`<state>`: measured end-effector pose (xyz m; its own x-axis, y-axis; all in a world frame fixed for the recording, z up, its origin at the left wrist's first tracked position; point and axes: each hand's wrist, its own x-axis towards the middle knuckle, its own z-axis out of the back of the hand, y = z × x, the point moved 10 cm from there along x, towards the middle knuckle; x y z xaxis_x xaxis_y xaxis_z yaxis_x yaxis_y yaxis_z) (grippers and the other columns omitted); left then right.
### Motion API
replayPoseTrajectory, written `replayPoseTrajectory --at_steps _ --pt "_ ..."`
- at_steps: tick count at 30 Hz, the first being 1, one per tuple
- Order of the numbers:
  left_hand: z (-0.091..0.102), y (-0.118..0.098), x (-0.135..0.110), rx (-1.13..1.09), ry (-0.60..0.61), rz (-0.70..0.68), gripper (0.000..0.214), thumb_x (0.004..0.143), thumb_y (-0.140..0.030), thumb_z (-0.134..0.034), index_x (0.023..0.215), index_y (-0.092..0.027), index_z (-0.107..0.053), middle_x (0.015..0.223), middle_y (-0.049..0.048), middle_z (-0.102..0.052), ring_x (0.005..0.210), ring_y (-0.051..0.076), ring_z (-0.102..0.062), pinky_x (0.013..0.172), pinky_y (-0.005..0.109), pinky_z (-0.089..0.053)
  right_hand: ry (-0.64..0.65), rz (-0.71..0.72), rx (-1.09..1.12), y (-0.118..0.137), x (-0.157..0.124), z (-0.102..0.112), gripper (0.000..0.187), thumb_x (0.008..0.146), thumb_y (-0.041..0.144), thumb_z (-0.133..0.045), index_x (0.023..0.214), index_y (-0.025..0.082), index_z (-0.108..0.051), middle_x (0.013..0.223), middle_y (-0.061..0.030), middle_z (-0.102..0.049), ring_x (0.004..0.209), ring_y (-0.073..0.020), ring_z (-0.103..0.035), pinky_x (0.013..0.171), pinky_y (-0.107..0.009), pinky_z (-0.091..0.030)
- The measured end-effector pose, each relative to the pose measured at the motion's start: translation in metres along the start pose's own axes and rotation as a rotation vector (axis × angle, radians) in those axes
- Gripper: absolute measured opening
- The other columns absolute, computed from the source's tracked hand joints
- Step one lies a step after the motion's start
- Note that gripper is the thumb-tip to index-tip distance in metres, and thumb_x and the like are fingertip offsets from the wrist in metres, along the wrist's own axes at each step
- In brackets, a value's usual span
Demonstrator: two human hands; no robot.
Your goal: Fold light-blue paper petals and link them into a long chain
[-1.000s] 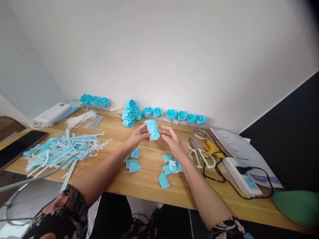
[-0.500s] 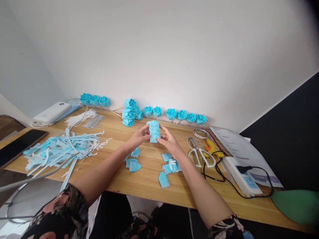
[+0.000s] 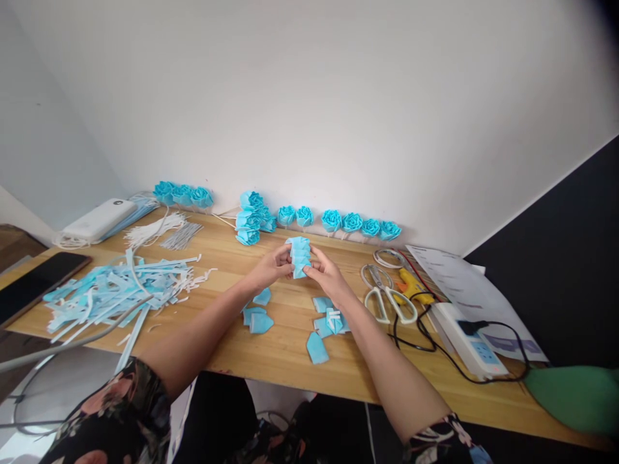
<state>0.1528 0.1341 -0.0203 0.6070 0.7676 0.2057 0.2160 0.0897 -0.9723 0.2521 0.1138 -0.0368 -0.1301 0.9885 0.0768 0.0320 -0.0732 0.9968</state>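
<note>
Between my two hands, above the tabletop, is a strip of overlapping folded light-blue petals (image 3: 300, 254). My left hand (image 3: 275, 265) pinches its left edge. On the opposite edge, my right hand (image 3: 326, 270) grips it with thumb and fingers. Loose blue petals with pointed ends (image 3: 262, 323) lie below my left wrist. More cut petals (image 3: 318, 348) are scattered near my right forearm, and a folded piece with white strips (image 3: 333, 320) rests among them, partly covered by the arm.
Blue flowers (image 3: 331, 220) line the wall. Blue and white scraps (image 3: 111, 290) are heaped at left, near a phone (image 3: 43, 283) and power bank (image 3: 99, 219). Scissors (image 3: 389, 299), a yellow glue gun (image 3: 413, 287), a power strip (image 3: 471, 345) and cables occupy the right side.
The petal strip has turned slightly in my fingers and sits a touch lower in view. Both hands keep their grip; the rest of the table looks the same.
</note>
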Motion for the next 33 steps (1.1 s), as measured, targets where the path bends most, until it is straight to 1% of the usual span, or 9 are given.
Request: replayPoseTrajectory --at_steps 3,6,10,15,23,25,28,31,33 --pt "0.003 -0.001 0.000 -0.010 -0.019 -0.002 0.057 0.070 -0.023 -0.068 0.124 -0.014 -0.051 0.077 0.0025 -0.061 0.066 0.012 -0.055 0.060 0.023 -0.045 0.010 -0.015 -0.003 0.004 -0.002 -0.002 0.070 0.072 0.031 -0.068 0.136 0.022 -0.043 0.079 0.0009 -0.069 0.078 -0.0172 -0.063 0.077 -0.030 -0.046" --pt "0.010 -0.004 -0.001 -0.025 -0.069 -0.023 0.060 0.070 -0.023 -0.067 0.128 -0.015 -0.050 0.081 0.0035 -0.062 0.067 0.013 -0.056 0.060 0.024 -0.045 0.033 -0.029 0.009 0.012 -0.005 -0.003 0.068 0.073 0.032 -0.068 0.136 0.024 -0.044 0.082 0.0002 -0.070 0.081 -0.0173 -0.063 0.079 -0.031 -0.046" --pt "0.018 -0.006 -0.001 -0.029 -0.115 -0.041 0.062 0.071 -0.022 -0.066 0.130 -0.015 -0.048 0.080 0.0029 -0.062 0.067 0.013 -0.056 0.060 0.024 -0.045 -0.007 -0.062 0.043 0.015 -0.006 0.006 0.062 0.076 0.035 -0.065 0.134 0.026 -0.047 0.086 -0.0010 -0.070 0.083 -0.0180 -0.063 0.080 -0.033 -0.047" --pt "0.018 -0.005 -0.001 -0.042 -0.123 -0.046 0.063 0.071 -0.023 -0.067 0.130 -0.014 -0.047 0.081 0.0032 -0.062 0.066 0.012 -0.056 0.058 0.024 -0.045 -0.108 -0.053 0.038 0.010 -0.005 0.022 0.055 0.077 0.035 -0.064 0.129 0.026 -0.053 0.088 -0.0023 -0.069 0.084 -0.0189 -0.063 0.080 -0.034 -0.048" --pt "0.013 -0.011 -0.003 -0.039 -0.100 -0.047 0.060 0.072 -0.024 -0.068 0.128 -0.015 -0.049 0.077 0.0019 -0.060 0.065 0.012 -0.055 0.059 0.024 -0.045 -0.113 -0.037 0.031 0.013 -0.005 0.024 0.048 0.076 0.040 -0.065 0.121 0.024 -0.061 0.089 -0.0037 -0.069 0.081 -0.0178 -0.062 0.078 -0.033 -0.048" --pt "0.009 -0.011 -0.003 -0.040 -0.071 -0.039 0.061 0.072 -0.025 -0.068 0.130 -0.016 -0.048 0.078 0.0023 -0.061 0.066 0.012 -0.056 0.060 0.024 -0.045 -0.131 -0.027 0.035 0.014 -0.005 0.027 0.045 0.077 0.044 -0.064 0.116 0.023 -0.064 0.089 -0.0045 -0.069 0.082 -0.0181 -0.061 0.077 -0.033 -0.048" --pt "-0.005 -0.009 -0.005 -0.034 0.038 0.009 0.065 0.073 -0.026 -0.068 0.133 -0.018 -0.045 0.082 0.0037 -0.062 0.068 0.013 -0.056 0.060 0.024 -0.045 -0.113 -0.009 0.062 0.014 -0.005 0.025 0.041 0.079 0.052 -0.060 0.105 0.021 -0.068 0.093 -0.0057 -0.069 0.084 -0.0187 -0.062 0.076 -0.032 -0.049" --pt "-0.024 -0.007 -0.011 -0.007 0.187 0.060 0.063 0.075 -0.027 -0.067 0.134 -0.021 -0.045 0.092 0.0064 -0.064 0.074 0.014 -0.057 0.062 0.023 -0.044 -0.061 -0.015 0.069 0.010 -0.002 0.019 0.048 0.083 0.061 -0.049 0.098 0.020 -0.067 0.094 -0.0064 -0.068 0.085 -0.0193 -0.062 0.074 -0.031 -0.050" --pt "-0.034 -0.006 -0.015 0.017 0.265 0.089 0.059 0.076 -0.028 -0.066 0.132 -0.021 -0.048 0.096 0.0076 -0.063 0.076 0.014 -0.057 0.062 0.023 -0.044 -0.062 -0.013 0.011 0.010 -0.001 0.019 0.056 0.083 0.067 -0.040 0.098 0.020 -0.066 0.094 -0.0070 -0.068 0.085 -0.0195 -0.062 0.072 -0.031 -0.050"
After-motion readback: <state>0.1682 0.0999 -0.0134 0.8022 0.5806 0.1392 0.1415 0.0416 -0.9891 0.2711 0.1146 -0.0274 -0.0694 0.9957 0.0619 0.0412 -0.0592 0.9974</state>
